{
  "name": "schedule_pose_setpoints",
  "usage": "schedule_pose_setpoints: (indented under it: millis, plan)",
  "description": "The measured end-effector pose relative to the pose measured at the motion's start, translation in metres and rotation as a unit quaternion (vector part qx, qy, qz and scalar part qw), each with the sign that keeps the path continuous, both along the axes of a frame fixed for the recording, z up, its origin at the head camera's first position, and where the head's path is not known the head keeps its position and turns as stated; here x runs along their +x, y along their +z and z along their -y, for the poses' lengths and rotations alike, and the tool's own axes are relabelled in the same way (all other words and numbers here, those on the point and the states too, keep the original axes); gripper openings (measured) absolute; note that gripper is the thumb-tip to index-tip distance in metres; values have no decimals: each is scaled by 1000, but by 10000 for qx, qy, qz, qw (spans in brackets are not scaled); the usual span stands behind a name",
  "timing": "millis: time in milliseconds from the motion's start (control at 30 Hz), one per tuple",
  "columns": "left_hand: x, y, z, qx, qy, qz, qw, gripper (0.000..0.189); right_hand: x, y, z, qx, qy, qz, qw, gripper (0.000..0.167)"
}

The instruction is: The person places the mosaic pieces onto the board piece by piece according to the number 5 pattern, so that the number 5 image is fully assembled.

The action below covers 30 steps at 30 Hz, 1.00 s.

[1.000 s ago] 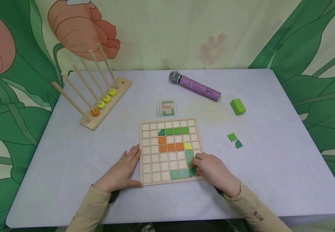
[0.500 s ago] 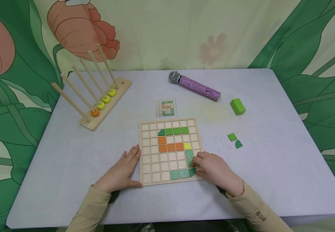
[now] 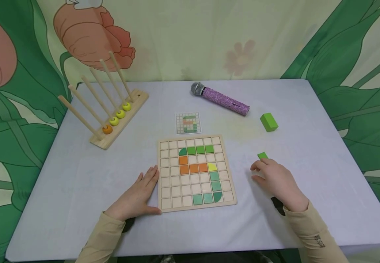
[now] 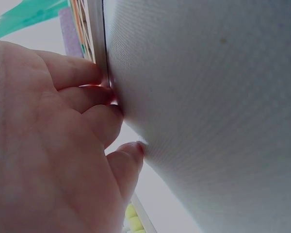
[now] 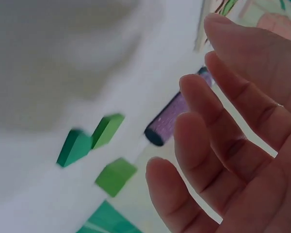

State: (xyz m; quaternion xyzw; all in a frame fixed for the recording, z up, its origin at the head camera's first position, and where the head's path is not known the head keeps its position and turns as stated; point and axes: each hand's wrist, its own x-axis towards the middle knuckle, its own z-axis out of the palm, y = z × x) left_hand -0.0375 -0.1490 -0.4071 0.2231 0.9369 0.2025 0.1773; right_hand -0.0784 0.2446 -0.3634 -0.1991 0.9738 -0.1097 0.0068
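Observation:
A wooden grid board lies on the table, with green, orange and yellow tiles set in some of its squares. My left hand rests flat on the table, fingertips and thumb at the board's left edge. To the right of the board my right hand hovers with relaxed, slightly bent fingers and nothing in them. Just beyond its fingers lies a light green square tile. A dark green quarter-round tile shows beside that square tile in the right wrist view; the hand hides it in the head view.
Behind the board lies a small printed pattern card. A purple glitter microphone and a green block lie farther back on the right. At the back left stands a wooden peg rack with yellow and orange beads.
My right hand has left the lower right corner of the board and moved right to the loose tiles, uncovering the tiles at that corner. The left hand stays at the board's edge.

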Motion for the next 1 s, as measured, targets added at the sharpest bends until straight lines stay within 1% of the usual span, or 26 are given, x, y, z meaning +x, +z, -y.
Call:
schedule_pose_setpoints:
  millis: [133,267,400,533,667,800,1000]
  plan:
    - [0,0,0,-25,-19,-15,10000,115,-3,1,-14,-21,-341,-5,9994,23]
    - [1,0,0,-10,-23,-23,10000,114,-8,-3,-23,-45,-675,-12,9977,22]
    - [1,0,0,-2,-21,-38,10000,114,-14,-6,-30,-26,-889,-8,9960,25]
    - [1,0,-1,-28,-30,-31,10000,114,-19,-8,-34,95,-1100,136,9938,31]
    - [1,-1,-1,-36,-30,-12,10000,114,-22,-9,-36,208,-1369,410,9895,35]
    - [1,0,-1,-12,-19,-47,10000,114,-23,-12,-37,211,-1499,676,9862,35]
    - [1,0,0,-54,-23,-146,9999,114,-27,-14,-39,167,-1581,809,9840,37]
